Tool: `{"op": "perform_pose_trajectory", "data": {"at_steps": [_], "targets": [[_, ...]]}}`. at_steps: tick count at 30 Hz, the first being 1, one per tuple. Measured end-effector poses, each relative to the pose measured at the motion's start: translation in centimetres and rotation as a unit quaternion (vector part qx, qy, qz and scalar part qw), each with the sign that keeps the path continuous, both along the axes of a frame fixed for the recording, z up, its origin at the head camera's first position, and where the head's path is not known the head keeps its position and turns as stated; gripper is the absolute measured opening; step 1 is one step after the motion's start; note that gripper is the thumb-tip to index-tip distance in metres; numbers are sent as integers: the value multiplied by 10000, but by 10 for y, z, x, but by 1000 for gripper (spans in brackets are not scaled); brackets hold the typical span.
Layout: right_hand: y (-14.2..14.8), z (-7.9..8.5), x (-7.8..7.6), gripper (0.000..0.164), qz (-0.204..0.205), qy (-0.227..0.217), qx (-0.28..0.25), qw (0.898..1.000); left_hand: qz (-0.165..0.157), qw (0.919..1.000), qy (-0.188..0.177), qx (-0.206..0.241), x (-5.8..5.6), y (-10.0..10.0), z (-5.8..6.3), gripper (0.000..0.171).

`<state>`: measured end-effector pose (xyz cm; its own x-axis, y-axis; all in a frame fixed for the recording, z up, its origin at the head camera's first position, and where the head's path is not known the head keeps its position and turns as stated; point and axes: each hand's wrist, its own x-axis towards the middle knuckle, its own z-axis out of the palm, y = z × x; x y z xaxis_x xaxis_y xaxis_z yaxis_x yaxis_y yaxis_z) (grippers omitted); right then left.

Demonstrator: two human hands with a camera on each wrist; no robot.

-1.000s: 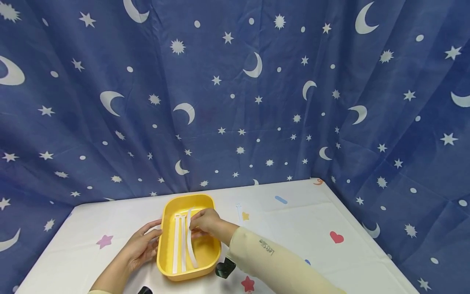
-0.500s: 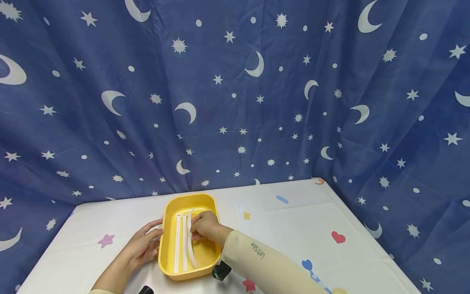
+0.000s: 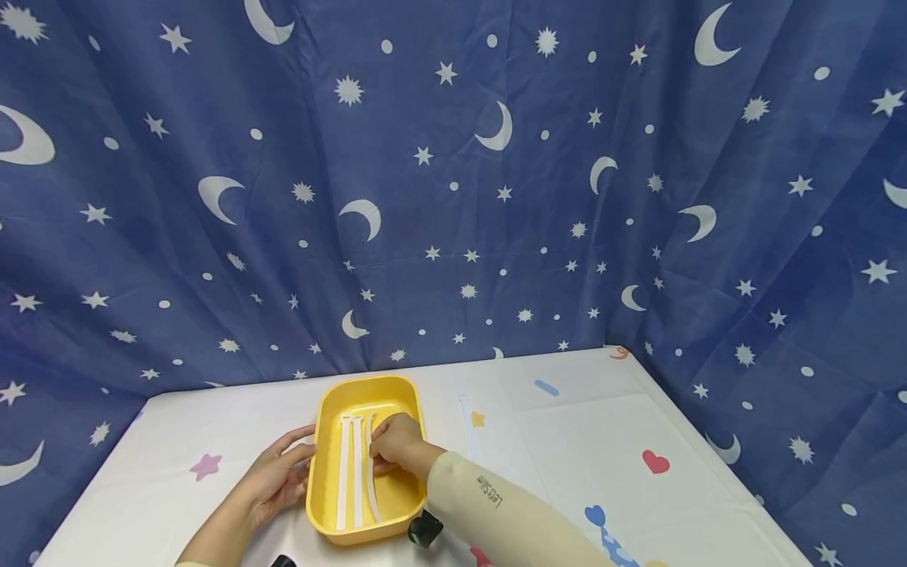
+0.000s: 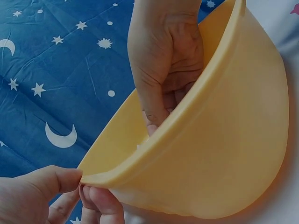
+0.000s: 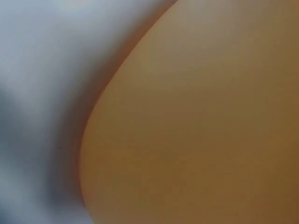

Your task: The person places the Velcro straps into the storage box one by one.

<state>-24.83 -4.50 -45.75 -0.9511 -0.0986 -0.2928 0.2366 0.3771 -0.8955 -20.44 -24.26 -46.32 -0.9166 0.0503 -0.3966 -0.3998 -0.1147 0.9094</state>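
Observation:
A deep yellow plastic basin (image 3: 364, 538) with rounded corners stands on the table. My left hand (image 3: 279, 476) pinches its left rim between thumb and fingers, as the left wrist view shows. Inside, two flat white straps (image 3: 357, 472) with wider T-shaped heads lie side by side lengthwise. To their right, a third white strap (image 3: 372, 492) curves slightly, and my right hand (image 3: 400, 441) pinches it near its upper half. Seen from the left wrist, the right hand (image 4: 163, 60) reaches down over the rim, its fingertips partly hidden by the wall.
Another pale strap (image 3: 468, 425) lies on the white printed tablecloth (image 3: 553, 449) right of the basin. A blue curtain (image 3: 425, 197) with moons and stars hangs behind and at the right. In the right wrist view, the basin's outer wall (image 5: 196, 130) fills most of the frame.
The third strap has come down and now lies straighter beside the other two. My right hand has lowered with it, slightly toward me. The left hand stays at the rim.

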Motion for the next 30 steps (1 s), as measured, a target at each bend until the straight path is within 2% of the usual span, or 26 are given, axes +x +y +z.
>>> {"op": "perform_pose_trajectory", "data": {"at_steps": [23,30], "targets": [[-4,-7,-2,25,-156,370,417,9983,-10,10000,14,-19,-3,1,1,59],[-1,2,0,20,191,477,525,9973,-41,9999,65,153,-2,0,2,59]]}}
